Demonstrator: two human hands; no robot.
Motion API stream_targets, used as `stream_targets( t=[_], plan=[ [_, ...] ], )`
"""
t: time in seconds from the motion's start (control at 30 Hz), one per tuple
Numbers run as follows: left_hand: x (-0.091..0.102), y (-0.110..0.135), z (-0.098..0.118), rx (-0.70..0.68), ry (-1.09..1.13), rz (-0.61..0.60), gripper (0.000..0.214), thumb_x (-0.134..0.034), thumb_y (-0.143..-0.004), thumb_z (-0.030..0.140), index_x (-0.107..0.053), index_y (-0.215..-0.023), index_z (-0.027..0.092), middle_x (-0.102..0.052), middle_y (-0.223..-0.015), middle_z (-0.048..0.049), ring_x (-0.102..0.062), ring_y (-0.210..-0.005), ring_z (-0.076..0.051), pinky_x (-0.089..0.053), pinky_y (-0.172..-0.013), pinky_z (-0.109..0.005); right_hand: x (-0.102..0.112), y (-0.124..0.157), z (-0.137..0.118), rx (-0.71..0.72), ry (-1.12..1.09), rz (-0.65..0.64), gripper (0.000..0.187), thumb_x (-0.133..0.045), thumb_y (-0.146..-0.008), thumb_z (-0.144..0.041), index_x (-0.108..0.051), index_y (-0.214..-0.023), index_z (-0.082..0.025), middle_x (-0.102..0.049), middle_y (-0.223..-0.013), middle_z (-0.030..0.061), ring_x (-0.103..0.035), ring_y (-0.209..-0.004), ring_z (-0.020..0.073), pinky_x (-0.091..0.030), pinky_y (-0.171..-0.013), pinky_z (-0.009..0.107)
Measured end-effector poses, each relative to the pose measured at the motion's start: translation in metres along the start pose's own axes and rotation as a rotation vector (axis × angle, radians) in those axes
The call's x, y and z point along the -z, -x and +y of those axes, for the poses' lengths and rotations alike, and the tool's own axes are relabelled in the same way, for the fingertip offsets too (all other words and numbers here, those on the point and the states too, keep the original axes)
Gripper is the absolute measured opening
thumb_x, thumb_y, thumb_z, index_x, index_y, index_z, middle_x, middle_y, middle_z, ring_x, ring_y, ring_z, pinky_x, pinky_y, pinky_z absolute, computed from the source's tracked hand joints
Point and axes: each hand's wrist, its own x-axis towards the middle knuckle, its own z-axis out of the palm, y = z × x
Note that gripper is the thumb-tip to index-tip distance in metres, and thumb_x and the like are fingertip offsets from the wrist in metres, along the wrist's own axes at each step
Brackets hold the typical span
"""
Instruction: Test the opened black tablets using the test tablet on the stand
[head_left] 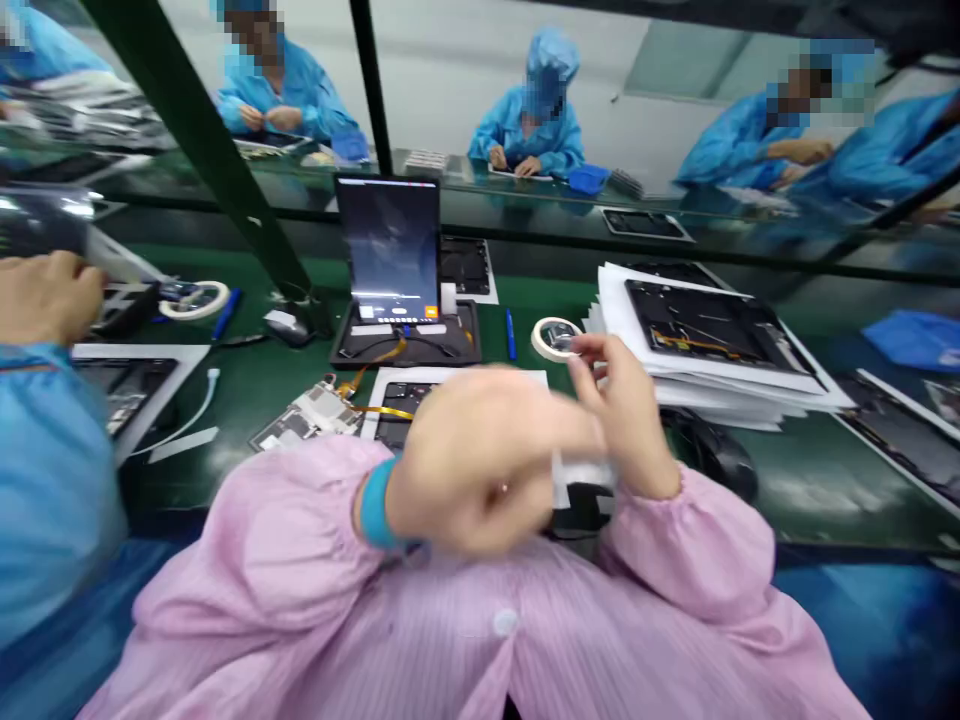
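Both of my hands are raised close to my chest, above the near edge of the green bench. My left hand (480, 460) is blurred by motion, its fingers curled toward a small white and black piece (583, 480) between the hands. My right hand (626, 405) closes around that piece from the right, with thumb and forefinger pinched above it. What the piece is I cannot make out. Under my hands lies an open device board on a white sheet (394, 385), mostly hidden.
A tablet (390, 245) stands upright in a black fixture. Beside it are a tape roll (555, 338) and a stack of white trays topped by a dark board (712, 335). A co-worker's blue sleeve (52, 480) is at left; several people sit behind.
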Motion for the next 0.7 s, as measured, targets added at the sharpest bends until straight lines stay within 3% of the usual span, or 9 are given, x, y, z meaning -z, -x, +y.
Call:
stream_targets(
  t=[0.07,0.13,0.17,0.23,0.3,0.37,0.5,0.57,0.7],
  plan=[
    [-0.033,-0.019,-0.030,0.101,-0.043,-0.112,0.026,-0.045,-0.090,0.023,-0.066,-0.105,0.023,-0.071,-0.096,-0.0035,-0.065,-0.089,-0.019,-0.053,-0.084,-0.036,0.013,0.004,0.030,-0.108,0.169,-0.220,0.009,-0.054,-0.085,-0.019,-0.060,-0.092,-0.019,-0.066,-0.087,0.0051,-0.061,-0.078,0.0199,-0.046,-0.073,0.033],
    [-0.064,-0.027,-0.063,0.227,-0.151,-0.317,0.020,-0.049,-0.089,0.021,-0.067,-0.098,0.018,-0.071,-0.094,-0.0054,-0.063,-0.090,-0.021,-0.051,-0.085,-0.037,0.011,0.015,0.056,-0.156,0.237,-0.474,0.008,-0.056,-0.080,-0.014,-0.061,-0.085,-0.019,-0.066,-0.082,0.0039,-0.061,-0.076,0.0197,-0.046,-0.073,0.033],
    [-0.077,-0.026,-0.079,0.276,-0.229,-0.382,0.020,-0.050,-0.088,0.020,-0.066,-0.098,0.016,-0.071,-0.095,-0.0068,-0.062,-0.092,-0.022,-0.050,-0.085,-0.037,0.006,0.022,0.065,-0.153,0.243,-0.541,0.009,-0.057,-0.079,-0.013,-0.061,-0.086,-0.019,-0.066,-0.083,0.0042,-0.061,-0.078,0.0196,-0.046,-0.074,0.032],
    [-0.095,-0.019,-0.105,0.323,-0.374,-0.456,0.019,-0.051,-0.089,0.023,-0.066,-0.098,0.014,-0.069,-0.097,-0.0094,-0.060,-0.095,-0.024,-0.048,-0.085,-0.037,-0.005,0.036,0.076,-0.138,0.251,-0.526,0.014,-0.058,-0.079,-0.015,-0.061,-0.093,-0.017,-0.066,-0.087,0.0055,-0.061,-0.081,0.0197,-0.045,-0.075,0.031],
    [-0.105,-0.011,-0.120,0.337,-0.452,-0.500,0.019,-0.054,-0.089,0.027,-0.066,-0.095,0.014,-0.067,-0.097,-0.0105,-0.059,-0.096,-0.025,-0.046,-0.084,-0.037,-0.012,0.047,0.079,-0.173,0.271,-0.421,0.013,-0.056,-0.082,-0.019,-0.062,-0.094,-0.017,-0.065,-0.083,0.0057,-0.060,-0.077,0.0196,-0.044,-0.072,0.031],
    [-0.110,-0.006,-0.127,0.337,-0.467,-0.528,0.019,-0.054,-0.090,0.030,-0.065,-0.092,0.014,-0.066,-0.095,-0.0101,-0.058,-0.094,-0.025,-0.045,-0.081,-0.036,-0.011,0.054,0.079,-0.266,0.223,-0.360,0.015,-0.053,-0.087,-0.029,-0.062,-0.083,-0.018,-0.063,-0.072,0.0038,-0.058,-0.068,0.0185,-0.043,-0.067,0.030],
    [-0.115,-0.004,-0.128,0.306,-0.456,-0.536,0.023,-0.046,-0.095,0.029,-0.063,-0.093,0.014,-0.065,-0.092,-0.0094,-0.057,-0.090,-0.023,-0.043,-0.078,-0.035,-0.002,0.066,0.080,-0.402,-0.140,-0.385,0.033,-0.052,-0.089,-0.046,-0.061,-0.072,-0.019,-0.062,-0.066,0.0019,-0.058,-0.062,0.0166,-0.044,-0.062,0.029],
    [-0.118,-0.003,-0.127,0.265,-0.435,-0.539,0.025,-0.043,-0.096,0.029,-0.063,-0.094,0.013,-0.064,-0.092,-0.0097,-0.056,-0.090,-0.024,-0.042,-0.078,-0.035,0.000,0.073,0.079,-0.359,-0.220,-0.383,0.028,-0.054,-0.089,-0.044,-0.066,-0.082,-0.019,-0.066,-0.075,0.0034,-0.060,-0.071,0.0177,-0.046,-0.067,0.030],
    [-0.123,0.002,-0.125,0.225,-0.404,-0.561,0.028,-0.042,-0.097,0.029,-0.064,-0.090,0.013,-0.063,-0.090,-0.0107,-0.054,-0.089,-0.025,-0.041,-0.078,-0.036,0.000,0.085,0.078,-0.158,-0.138,-0.357,0.019,-0.058,-0.089,-0.036,-0.070,-0.091,-0.021,-0.067,-0.088,0.0056,-0.060,-0.086,0.0209,-0.045,-0.081,0.037]
  ],
)
